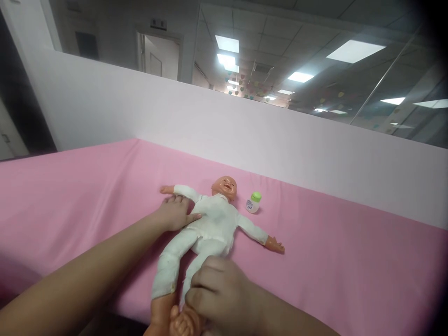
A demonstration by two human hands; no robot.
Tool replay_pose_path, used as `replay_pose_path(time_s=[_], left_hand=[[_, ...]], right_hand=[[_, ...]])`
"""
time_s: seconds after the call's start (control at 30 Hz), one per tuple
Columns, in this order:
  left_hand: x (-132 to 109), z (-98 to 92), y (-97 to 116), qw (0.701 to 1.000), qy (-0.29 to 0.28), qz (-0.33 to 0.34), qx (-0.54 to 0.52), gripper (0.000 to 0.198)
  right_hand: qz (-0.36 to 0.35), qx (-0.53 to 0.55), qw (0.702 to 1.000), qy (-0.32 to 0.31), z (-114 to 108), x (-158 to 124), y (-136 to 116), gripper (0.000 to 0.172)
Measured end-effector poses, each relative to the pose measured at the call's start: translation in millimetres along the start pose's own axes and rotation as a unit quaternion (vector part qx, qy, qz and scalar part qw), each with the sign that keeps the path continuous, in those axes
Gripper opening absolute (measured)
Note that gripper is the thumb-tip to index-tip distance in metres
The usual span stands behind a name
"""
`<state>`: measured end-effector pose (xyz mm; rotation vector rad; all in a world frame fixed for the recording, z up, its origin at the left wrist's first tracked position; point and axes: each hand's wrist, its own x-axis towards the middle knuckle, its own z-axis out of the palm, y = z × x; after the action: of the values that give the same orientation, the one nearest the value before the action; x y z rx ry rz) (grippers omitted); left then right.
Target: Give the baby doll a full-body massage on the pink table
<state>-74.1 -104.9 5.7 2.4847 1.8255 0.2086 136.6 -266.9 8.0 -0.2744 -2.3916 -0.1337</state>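
Pink cover (pixel 332 242), the broadest surface here, carries a baby doll (pixel 213 221) on its back, head (pixel 224 188) toward the low white partition (pixel 217 123) and feet (pixel 181 324) at the near edge. We judge the doll light for its length: its white cloth body looks padded and yielding, so the torso and limbs should flop unless supported, while the head, hands and feet, of glossy moulded plastic, should be stiff and rather slippery. The surest holds, we think, are the sides of the torso and the clothed legs; the seams where cloth meets plastic look worn and might tear if pulled. Our left forearm (pixel 105 261) reaches in from the lower left, its left hand (pixel 174 214) laid low beside the torso, thumb spread wide upon the cloth and fingers extended near the sleeve. Our right hand (pixel 222 287), palm down, has its fingers curled narrowly about the doll's lower leg, just above the foot. Smallest, a translucent bottle (pixel 252 204) with a green cap (pixel 256 196) stands beside the head, apart from both hands.
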Motion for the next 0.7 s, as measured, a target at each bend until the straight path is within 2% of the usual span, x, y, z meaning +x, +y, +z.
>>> replay_pose_path(time_s=[0.1,0.17,0.27,0.4,0.53,0.6,0.7], left_hand=[[-0.9,-1.1,4.4,0.998,0.065,0.017,0.012,0.103],[-2.7,-0.8,10.1,0.994,0.096,0.052,0.024,0.094],[-5.4,1.6,19.2,0.986,0.113,0.114,0.046,0.077],[-5.7,4.3,22.9,0.979,0.114,0.156,0.064,0.073],[-3.2,4.1,20.0,0.977,0.107,0.172,0.063,0.069],[-2.8,4.1,19.5,0.978,0.103,0.172,0.057,0.07],[-3.8,5.2,20.1,0.982,0.094,0.154,0.047,0.071]], right_hand=[[0.038,-0.009,0.994,0.105,-11.8,-2.0,1.8,0.024],[0.063,-0.043,0.987,0.142,-20.0,-5.1,5.8,0.035],[0.104,-0.111,0.972,0.176,-28.4,-11.0,18.8,0.046],[0.183,-0.167,0.953,0.173,-27.0,-18.2,48.1,0.044],[0.274,-0.153,0.939,0.141,-18.2,-24.4,73.8,0.041],[0.282,-0.141,0.939,0.136,-16.2,-26.8,78.7,0.044],[0.254,-0.14,0.946,0.146,-18.4,-27.2,75.3,0.044]])
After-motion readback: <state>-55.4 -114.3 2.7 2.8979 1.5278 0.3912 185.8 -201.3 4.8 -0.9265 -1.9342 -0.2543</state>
